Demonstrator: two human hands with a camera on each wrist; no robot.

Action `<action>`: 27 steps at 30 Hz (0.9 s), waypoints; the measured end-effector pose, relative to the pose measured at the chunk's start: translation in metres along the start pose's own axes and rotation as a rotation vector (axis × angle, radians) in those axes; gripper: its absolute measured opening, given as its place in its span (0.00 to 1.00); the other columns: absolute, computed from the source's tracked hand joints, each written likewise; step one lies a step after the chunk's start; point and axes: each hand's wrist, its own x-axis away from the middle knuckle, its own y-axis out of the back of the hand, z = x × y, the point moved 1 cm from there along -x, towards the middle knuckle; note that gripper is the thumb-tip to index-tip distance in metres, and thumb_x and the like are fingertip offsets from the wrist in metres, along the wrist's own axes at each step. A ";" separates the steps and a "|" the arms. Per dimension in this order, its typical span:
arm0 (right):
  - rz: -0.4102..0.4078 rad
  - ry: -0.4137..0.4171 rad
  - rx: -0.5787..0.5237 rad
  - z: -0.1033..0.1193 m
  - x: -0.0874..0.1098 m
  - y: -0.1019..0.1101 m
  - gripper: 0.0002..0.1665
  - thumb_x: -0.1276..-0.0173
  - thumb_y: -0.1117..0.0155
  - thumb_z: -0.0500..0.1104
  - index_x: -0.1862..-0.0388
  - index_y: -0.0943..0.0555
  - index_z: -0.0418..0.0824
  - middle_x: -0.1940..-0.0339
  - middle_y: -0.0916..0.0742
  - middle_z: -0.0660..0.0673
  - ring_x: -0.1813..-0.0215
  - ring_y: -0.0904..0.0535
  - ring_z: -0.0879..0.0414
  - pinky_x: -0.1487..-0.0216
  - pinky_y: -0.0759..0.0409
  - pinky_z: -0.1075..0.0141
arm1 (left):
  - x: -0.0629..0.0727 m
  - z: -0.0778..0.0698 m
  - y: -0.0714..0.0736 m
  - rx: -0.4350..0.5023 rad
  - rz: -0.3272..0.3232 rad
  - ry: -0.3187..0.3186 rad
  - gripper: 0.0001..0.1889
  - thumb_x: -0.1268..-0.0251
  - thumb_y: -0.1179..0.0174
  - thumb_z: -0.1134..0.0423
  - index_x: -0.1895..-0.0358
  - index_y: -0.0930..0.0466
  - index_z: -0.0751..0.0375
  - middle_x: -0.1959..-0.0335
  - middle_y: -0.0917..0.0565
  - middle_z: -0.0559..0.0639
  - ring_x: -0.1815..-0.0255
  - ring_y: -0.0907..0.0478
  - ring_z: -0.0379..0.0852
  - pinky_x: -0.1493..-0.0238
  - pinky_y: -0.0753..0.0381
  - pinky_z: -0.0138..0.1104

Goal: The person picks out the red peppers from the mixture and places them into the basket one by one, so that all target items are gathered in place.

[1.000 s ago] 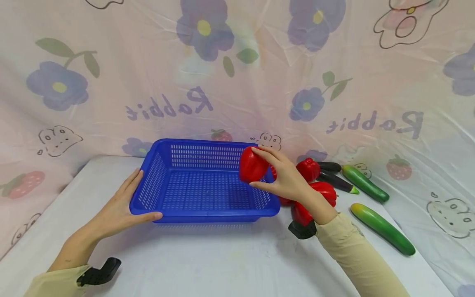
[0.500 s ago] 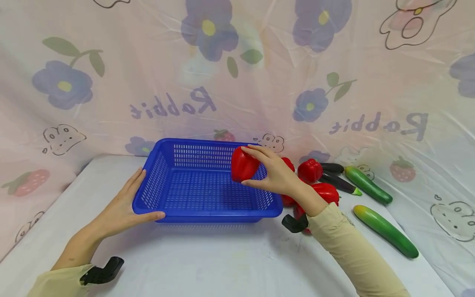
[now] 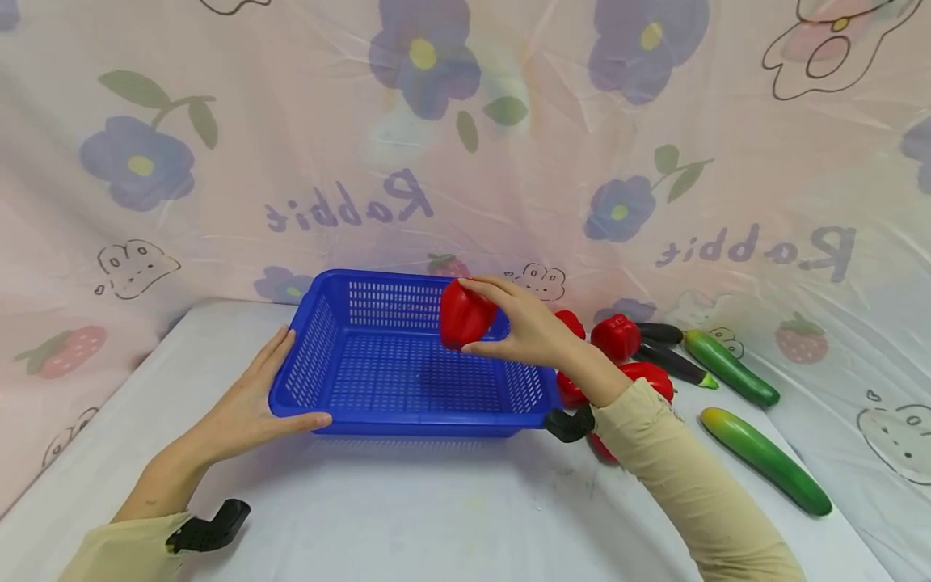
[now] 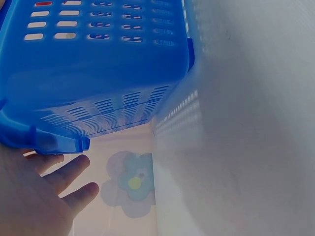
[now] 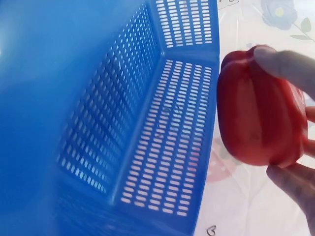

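A red bell pepper (image 3: 465, 314) is held in my right hand (image 3: 527, 327), between thumb and fingers, above the right part of a blue plastic basket (image 3: 436, 419). In the right wrist view the bell pepper (image 5: 258, 113) shows beside the basket's slotted wall (image 5: 162, 147), with fingertips at its top and underside. My left hand (image 3: 240, 416) rests at the basket's left front corner, thumb along the front rim and straight fingers against the left side. From the left wrist, those fingers (image 4: 66, 179) appear spread just outside the rim. The basket holds nothing that I can see.
More red bell peppers (image 3: 616, 337) lie right of the basket, some partly hidden by my right arm. Beyond them are two dark eggplants (image 3: 676, 364) and two green cucumbers (image 3: 767, 461). A patterned cloth (image 3: 494, 186) hangs behind the white table (image 3: 407, 509).
My right hand has moved left with the bell pepper, from the basket's right edge to farther over its inside. The left hand stays at the corner. The whole head view has shifted slightly.
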 end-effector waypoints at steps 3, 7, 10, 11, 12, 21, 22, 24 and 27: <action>0.014 -0.011 -0.015 0.002 -0.004 0.001 0.50 0.47 0.25 0.53 0.27 0.36 0.50 0.30 0.29 0.45 0.34 0.30 0.48 0.49 0.17 0.55 | 0.000 0.000 0.000 0.001 -0.002 0.002 0.65 0.53 0.29 0.43 0.23 0.72 0.52 0.21 0.69 0.52 0.23 0.63 0.69 0.40 0.49 0.74; 0.025 -0.020 -0.020 0.004 -0.010 0.000 0.49 0.46 0.25 0.53 0.27 0.36 0.51 0.29 0.30 0.45 0.33 0.30 0.47 0.49 0.17 0.54 | 0.000 -0.001 0.000 0.006 0.000 0.002 0.65 0.53 0.29 0.43 0.23 0.72 0.52 0.21 0.69 0.52 0.24 0.63 0.69 0.40 0.49 0.74; 0.031 -0.014 -0.024 0.005 -0.015 -0.002 0.49 0.46 0.25 0.54 0.27 0.36 0.51 0.29 0.30 0.44 0.33 0.31 0.47 0.49 0.17 0.53 | 0.000 -0.001 0.000 0.009 0.000 0.004 0.65 0.53 0.29 0.43 0.23 0.72 0.52 0.21 0.69 0.52 0.24 0.63 0.69 0.40 0.49 0.74; 0.031 -0.011 -0.026 0.005 -0.017 -0.003 0.49 0.46 0.25 0.54 0.27 0.36 0.51 0.29 0.30 0.44 0.33 0.31 0.47 0.48 0.17 0.53 | 0.000 -0.001 0.000 0.009 0.000 0.006 0.65 0.53 0.29 0.43 0.23 0.72 0.52 0.21 0.69 0.52 0.24 0.63 0.69 0.40 0.49 0.74; 0.034 -0.008 -0.028 0.005 -0.019 -0.004 0.49 0.46 0.25 0.54 0.27 0.36 0.51 0.29 0.30 0.44 0.33 0.31 0.47 0.48 0.17 0.53 | 0.000 -0.001 -0.001 0.011 -0.001 0.007 0.65 0.53 0.29 0.43 0.23 0.72 0.52 0.21 0.69 0.52 0.24 0.63 0.69 0.40 0.49 0.74; 0.065 -0.007 -0.023 0.006 -0.038 -0.013 0.48 0.46 0.26 0.54 0.27 0.36 0.49 0.28 0.31 0.43 0.31 0.33 0.46 0.44 0.19 0.54 | 0.000 -0.001 -0.002 0.022 -0.006 0.010 0.64 0.53 0.29 0.43 0.22 0.71 0.52 0.21 0.68 0.52 0.24 0.62 0.70 0.40 0.49 0.74; 0.069 -0.006 -0.022 0.006 -0.040 -0.014 0.48 0.46 0.26 0.54 0.27 0.36 0.49 0.29 0.30 0.43 0.31 0.33 0.46 0.44 0.19 0.54 | 0.000 -0.001 -0.002 0.022 -0.006 0.011 0.64 0.53 0.29 0.43 0.22 0.71 0.52 0.21 0.68 0.52 0.24 0.62 0.70 0.40 0.49 0.74; 0.076 -0.006 -0.021 0.005 -0.044 -0.016 0.48 0.45 0.26 0.54 0.27 0.36 0.49 0.29 0.30 0.43 0.32 0.32 0.47 0.45 0.19 0.54 | 0.000 -0.002 -0.002 0.023 -0.006 0.009 0.64 0.53 0.29 0.43 0.22 0.71 0.53 0.21 0.68 0.53 0.24 0.62 0.70 0.40 0.49 0.74; 0.086 -0.007 -0.030 0.005 -0.051 -0.018 0.49 0.45 0.26 0.54 0.27 0.36 0.48 0.29 0.29 0.43 0.33 0.31 0.47 0.46 0.18 0.53 | 0.000 -0.002 -0.002 0.022 -0.009 0.005 0.64 0.53 0.29 0.43 0.22 0.70 0.52 0.21 0.67 0.52 0.24 0.62 0.69 0.39 0.49 0.74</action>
